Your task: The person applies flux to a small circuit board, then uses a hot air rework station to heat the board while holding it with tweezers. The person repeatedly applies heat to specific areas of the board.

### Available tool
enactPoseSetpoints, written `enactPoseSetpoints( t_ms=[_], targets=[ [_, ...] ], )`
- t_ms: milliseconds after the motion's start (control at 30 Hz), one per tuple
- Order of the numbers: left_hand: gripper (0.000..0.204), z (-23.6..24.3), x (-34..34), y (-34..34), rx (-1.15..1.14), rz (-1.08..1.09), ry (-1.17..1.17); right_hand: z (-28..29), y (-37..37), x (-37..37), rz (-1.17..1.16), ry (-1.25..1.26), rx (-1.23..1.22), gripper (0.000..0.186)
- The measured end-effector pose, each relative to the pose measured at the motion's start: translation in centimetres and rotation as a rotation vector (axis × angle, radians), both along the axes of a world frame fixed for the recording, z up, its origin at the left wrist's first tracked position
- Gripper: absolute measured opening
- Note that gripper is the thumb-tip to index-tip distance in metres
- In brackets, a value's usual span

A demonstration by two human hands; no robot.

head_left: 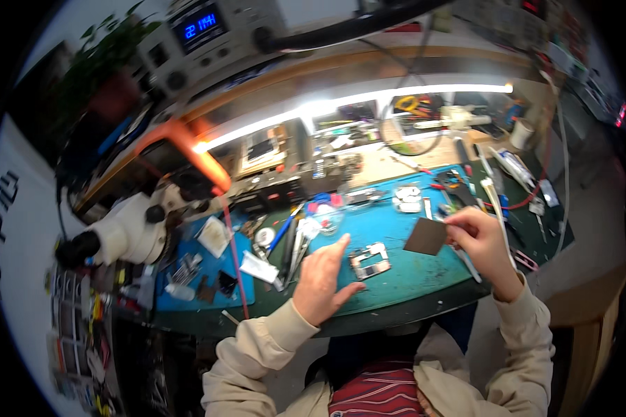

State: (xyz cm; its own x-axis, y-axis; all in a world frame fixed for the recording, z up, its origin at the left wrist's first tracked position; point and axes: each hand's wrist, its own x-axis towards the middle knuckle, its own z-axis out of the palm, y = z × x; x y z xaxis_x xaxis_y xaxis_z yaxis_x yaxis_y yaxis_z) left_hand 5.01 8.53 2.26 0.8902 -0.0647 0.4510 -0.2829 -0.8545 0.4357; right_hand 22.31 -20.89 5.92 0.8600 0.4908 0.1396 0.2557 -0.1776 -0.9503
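Between the thumb and fingers of my right hand [481, 243] is a thin, dark brown square sheet [425, 237], held by its right edge above the blue work mat [424, 278]. My left hand [320, 279] hovers over the mat's left part, fingers stretched out and thumb apart, with nothing in it. Just right of its fingertips lies a small phone-type circuit board [370, 263] with a rectangular opening. The board and the sheet are apart. Slight blur hides the sheet's surface detail.
A white microscope [129, 233] stands at the left. Tweezers and pens [295, 240] lie left of the mat's middle. Behind are a clear round container [327, 219] and a dish of white pieces [407, 199]. Pliers [455, 184] and tubes [513, 167] lie at the right, near a red cable [535, 194].
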Motion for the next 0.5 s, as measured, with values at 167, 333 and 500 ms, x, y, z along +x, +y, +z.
enactPoseSetpoints(
  t_ms=[167, 333, 500],
  targets=[
    [0.05, -0.5, -8.0, -2.3, -0.237, 0.028, -0.174, 0.4, 3.4, -5.1, 0.204, 0.138, 0.02, 0.013],
    [0.035, -5.3, -15.9, -5.1, -0.21, -0.058, -0.362, -0.5, 12.6, -9.0, 0.585, 0.331, -0.086, 0.019],
    [0.036, -7.2, -18.9, -6.5, -0.393, 0.149, -0.27, -1.1, 19.6, -12.2, 0.727, 0.312, -0.227, 0.022]
  ],
)
